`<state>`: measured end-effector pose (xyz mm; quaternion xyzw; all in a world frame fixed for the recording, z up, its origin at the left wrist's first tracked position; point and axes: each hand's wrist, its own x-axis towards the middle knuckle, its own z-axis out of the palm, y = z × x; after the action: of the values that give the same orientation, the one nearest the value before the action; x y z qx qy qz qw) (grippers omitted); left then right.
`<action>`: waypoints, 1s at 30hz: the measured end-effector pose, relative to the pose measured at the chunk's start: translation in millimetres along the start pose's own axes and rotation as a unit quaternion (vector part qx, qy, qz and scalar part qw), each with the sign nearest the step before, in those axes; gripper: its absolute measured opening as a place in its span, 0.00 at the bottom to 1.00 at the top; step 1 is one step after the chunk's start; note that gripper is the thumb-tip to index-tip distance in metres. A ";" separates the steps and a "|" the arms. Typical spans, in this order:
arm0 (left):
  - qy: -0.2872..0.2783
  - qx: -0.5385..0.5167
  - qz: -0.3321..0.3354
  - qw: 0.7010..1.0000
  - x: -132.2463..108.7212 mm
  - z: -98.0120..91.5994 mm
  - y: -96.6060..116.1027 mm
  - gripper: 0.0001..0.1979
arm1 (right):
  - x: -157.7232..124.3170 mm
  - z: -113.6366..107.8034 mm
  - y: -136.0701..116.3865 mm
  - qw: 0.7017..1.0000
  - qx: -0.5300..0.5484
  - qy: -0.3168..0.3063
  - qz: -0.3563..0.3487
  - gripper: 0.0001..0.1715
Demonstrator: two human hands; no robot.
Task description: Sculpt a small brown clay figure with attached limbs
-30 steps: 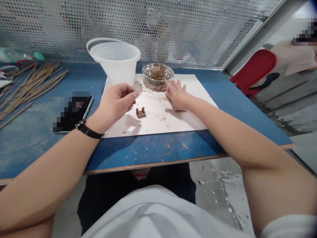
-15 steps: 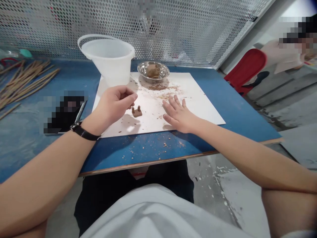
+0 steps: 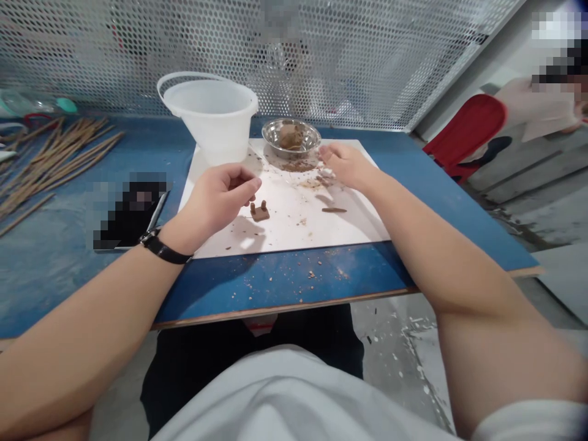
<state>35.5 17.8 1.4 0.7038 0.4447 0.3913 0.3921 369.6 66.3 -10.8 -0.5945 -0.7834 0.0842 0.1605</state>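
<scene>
My left hand (image 3: 229,193) hovers over the white board (image 3: 285,236), its thumb and fingers curled together. Whether something small is pinched in them is hidden. Just below its fingertips stands a small brown clay piece (image 3: 260,213), a flat slab with two short upright pegs. My right hand (image 3: 346,164) is over the board's far right part, fingers bent, beside the rim of a steel bowl (image 3: 271,144); its fingertips are partly hidden. In the bowl sits a lump of brown clay (image 3: 290,136). A thin clay roll (image 3: 334,210) lies on the board nearer to me.
A white bucket (image 3: 215,125) stands at the board's back left. Brown sticks (image 3: 59,153) and a dark tablet-like device (image 3: 133,214) lie on the blue table (image 3: 275,275) to the left. Crumbs dot the board and table edge. Perforated metal rises behind; a red chair (image 3: 468,131) is at right.
My right hand has lifted off the board and moved away from me towards the bowl, uncovering the clay roll. My left hand keeps its curled pose above the pegged clay piece.
</scene>
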 end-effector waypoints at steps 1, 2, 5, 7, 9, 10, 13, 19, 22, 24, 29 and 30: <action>0.000 0.006 -0.001 1.000 -0.1 -0.2 0.4 0.08 | -4.8 -8.4 -0.5 1.000 -0.008 0.015 0.025 0.37; -0.001 0.010 -0.003 1.000 -0.4 -0.2 0.9 0.08 | -11.9 -15.7 -1.9 0.999 -0.014 0.018 0.040 0.32; -0.004 0.009 -0.002 1.000 -3.0 1.3 3.6 0.07 | -40.1 -27.9 -7.1 0.998 -0.021 -0.019 0.052 0.17; -0.009 0.011 0.005 1.000 -6.6 3.5 6.2 0.06 | -58.2 -27.0 -7.0 0.997 -0.026 -0.068 0.021 0.15; -0.022 0.019 0.013 1.000 -11.4 6.2 8.6 0.07 | -71.8 -21.3 -3.7 0.994 -0.036 -0.098 -0.033 0.15; -0.031 0.022 0.016 0.999 -13.9 7.6 9.5 0.08 | -76.6 -18.0 -1.7 0.993 -0.035 -0.100 -0.060 0.11; -0.072 0.033 0.028 0.996 -19.6 11.5 9.6 0.11 | -84.1 -12.6 -1.8 0.990 -0.006 -0.083 -0.111 0.09; -0.155 0.062 0.060 0.984 -23.4 17.8 5.9 0.15 | -78.0 -27.2 -52.7 0.986 0.047 -0.109 -0.120 0.10; -0.157 0.000 0.023 0.987 -24.4 20.6 5.8 0.18 | -69.6 -32.1 -84.3 0.962 0.139 -0.106 -0.211 0.06; -0.177 -0.052 -0.008 0.983 -24.2 21.8 5.5 0.18 | -64.7 -30.9 -97.1 0.946 0.193 -0.102 -0.239 0.04; -0.189 -0.186 -0.092 0.960 -21.1 20.6 1.6 0.19 | -59.5 -12.2 -103.1 0.913 0.369 -0.071 -0.158 0.07; -0.181 -0.205 -0.107 0.956 -20.6 19.8 1.0 0.20 | -59.6 -6.8 -103.0 0.902 0.407 -0.057 -0.132 0.10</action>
<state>47.5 -5.8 -9.5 0.6157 0.3488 0.2962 0.6415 293.2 -19.9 19.8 -0.3625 -0.7602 0.4076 0.3529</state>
